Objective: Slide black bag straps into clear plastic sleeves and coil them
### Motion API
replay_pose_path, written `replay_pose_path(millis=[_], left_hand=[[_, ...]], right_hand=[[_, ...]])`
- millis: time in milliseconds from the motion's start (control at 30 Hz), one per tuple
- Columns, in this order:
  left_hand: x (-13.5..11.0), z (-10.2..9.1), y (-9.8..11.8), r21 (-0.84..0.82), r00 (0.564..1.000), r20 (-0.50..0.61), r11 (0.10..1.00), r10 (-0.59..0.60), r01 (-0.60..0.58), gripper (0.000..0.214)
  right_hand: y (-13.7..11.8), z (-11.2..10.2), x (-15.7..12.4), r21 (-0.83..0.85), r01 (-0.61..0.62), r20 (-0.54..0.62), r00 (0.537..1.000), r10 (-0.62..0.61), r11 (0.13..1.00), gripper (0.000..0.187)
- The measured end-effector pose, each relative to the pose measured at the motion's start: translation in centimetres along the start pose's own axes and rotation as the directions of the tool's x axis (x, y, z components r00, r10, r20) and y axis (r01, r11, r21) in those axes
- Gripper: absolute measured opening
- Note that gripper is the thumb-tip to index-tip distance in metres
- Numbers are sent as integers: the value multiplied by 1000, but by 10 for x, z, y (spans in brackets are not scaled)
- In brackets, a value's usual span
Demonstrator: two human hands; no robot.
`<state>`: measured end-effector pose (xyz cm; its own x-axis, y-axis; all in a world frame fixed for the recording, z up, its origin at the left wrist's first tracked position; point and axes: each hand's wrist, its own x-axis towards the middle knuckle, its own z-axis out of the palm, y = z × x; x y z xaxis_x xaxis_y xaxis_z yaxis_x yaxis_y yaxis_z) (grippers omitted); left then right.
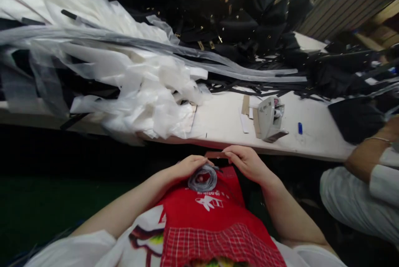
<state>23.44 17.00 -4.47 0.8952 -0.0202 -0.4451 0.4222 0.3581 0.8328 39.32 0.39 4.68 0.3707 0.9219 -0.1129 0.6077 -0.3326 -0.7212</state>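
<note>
My left hand (191,167) is closed at my lap, its fingers round a coil of greyish, plastic-wrapped strip (202,178); a fingertip shows through the coil's middle. A short brown strip (216,155) spans the gap between both hands, just in front of the table edge. Its right end is pinched between the thumb and fingers of my right hand (245,162). The left end meets my left fingertips, and whether they grip it is hidden. Below the coil lies my red apron (218,213).
The white table (218,113) carries a tape dispenser (270,119), cardboard pieces (256,122) and a blue object (300,128). Plastic-wrapped strips (149,92) pile up at left, some hanging over the edge. Black bags (243,21) fill the back. A co-worker's arm (370,150) is close at right.
</note>
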Motion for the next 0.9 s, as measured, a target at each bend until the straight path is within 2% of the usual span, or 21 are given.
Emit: replay_pose_path(millis=[67,133,267,367,500,633,767,900], left_hand=[[0,-2,-5,-21,1000,-13,1000,-18,17,48],[-1,0,-9,-32,999,-37,999,-29,28,48],[-6,8,-13,-8,993,-119,1000,-11,10,51],[-13,10,-9,37,989,-150,999,12,-6,49],[-21,10,-4,100,982,-184,995,45,-27,45],[-25,10,-8,133,975,-209,990,72,-44,43],[-27,11,-9,172,969,-232,984,88,-48,43],[-31,15,-2,281,953,-224,950,205,-138,39]], right_hand=[[-18,8,-11,-39,49,79,996,-46,998,34],[-25,17,-17,-81,57,80,996,-50,995,32],[-22,36,-25,-86,119,21,993,-117,989,22],[-26,41,-30,-100,184,-35,982,-188,978,22],[-42,40,-36,-290,325,-83,928,-362,900,21],[-53,45,-38,-426,449,-26,862,-507,786,16],[-48,60,-29,-475,471,95,867,-489,744,15],[-40,83,-21,-523,450,159,886,-436,724,15]])
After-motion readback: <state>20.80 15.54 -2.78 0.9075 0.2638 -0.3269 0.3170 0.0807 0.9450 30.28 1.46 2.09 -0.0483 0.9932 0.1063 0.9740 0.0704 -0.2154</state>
